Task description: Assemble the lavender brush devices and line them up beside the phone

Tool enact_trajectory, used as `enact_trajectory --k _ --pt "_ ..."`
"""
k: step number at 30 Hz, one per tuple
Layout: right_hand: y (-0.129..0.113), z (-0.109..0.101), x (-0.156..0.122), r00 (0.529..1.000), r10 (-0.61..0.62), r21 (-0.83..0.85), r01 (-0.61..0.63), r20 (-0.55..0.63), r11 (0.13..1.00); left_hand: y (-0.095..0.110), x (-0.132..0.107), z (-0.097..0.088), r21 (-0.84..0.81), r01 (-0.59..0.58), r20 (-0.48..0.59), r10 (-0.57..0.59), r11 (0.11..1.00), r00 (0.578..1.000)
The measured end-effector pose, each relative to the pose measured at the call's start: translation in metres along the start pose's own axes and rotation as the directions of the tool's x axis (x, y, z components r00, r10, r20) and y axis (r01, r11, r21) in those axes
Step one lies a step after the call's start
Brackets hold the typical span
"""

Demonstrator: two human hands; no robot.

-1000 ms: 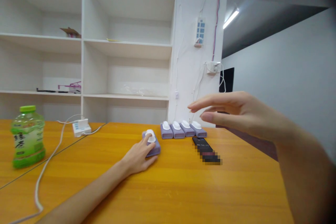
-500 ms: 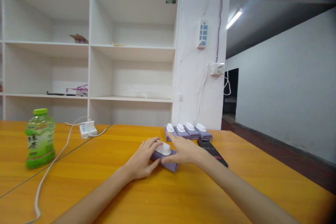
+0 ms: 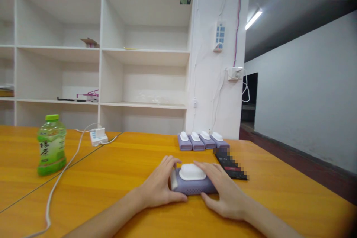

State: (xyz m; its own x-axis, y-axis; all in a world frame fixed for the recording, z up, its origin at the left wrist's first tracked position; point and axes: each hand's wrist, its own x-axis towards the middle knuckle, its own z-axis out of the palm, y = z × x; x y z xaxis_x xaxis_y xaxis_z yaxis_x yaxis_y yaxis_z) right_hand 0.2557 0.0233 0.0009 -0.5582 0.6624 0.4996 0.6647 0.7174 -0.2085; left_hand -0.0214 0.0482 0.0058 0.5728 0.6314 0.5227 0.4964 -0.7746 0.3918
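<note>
A small purple box (image 3: 192, 186) with a dotted front side lies on the table between my hands, and a white ribbed oval piece (image 3: 192, 171) sits on top of it. My left hand (image 3: 160, 185) cups its left end, thumb along the front and fingers at the back. Around the right end curls my right hand (image 3: 225, 190), its thumb low at the front and its fingers over the back, hiding that end. Behind stands a row of several similar purple boxes (image 3: 198, 145) with white tops.
A black phone (image 3: 230, 166), partly pixelated, lies right of the box. To the left stand a green bottle (image 3: 52, 147), a white power strip (image 3: 98, 137) and a white cable (image 3: 55, 184) across the orange table (image 3: 111, 186). White shelves (image 3: 143, 52) rise behind.
The box has turned from a slant to lie nearly sideways and is closer to me. My right hand has moved from above it to its right end. The view has shifted slightly left.
</note>
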Motion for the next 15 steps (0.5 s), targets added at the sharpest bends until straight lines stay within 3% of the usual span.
enact_trajectory --k 6,15 --pt "-0.003 0.013 0.016 0.989 0.147 0.023 -0.146 -0.011 0.989 0.003 0.003 0.005 -0.053 0.051 0.112 -0.045 0.997 0.993" --pt "0.003 0.012 0.022 0.994 0.111 0.051 -0.11 -0.013 0.993 0.011 0.013 -0.006 0.026 0.056 0.223 -0.06 0.998 0.973"
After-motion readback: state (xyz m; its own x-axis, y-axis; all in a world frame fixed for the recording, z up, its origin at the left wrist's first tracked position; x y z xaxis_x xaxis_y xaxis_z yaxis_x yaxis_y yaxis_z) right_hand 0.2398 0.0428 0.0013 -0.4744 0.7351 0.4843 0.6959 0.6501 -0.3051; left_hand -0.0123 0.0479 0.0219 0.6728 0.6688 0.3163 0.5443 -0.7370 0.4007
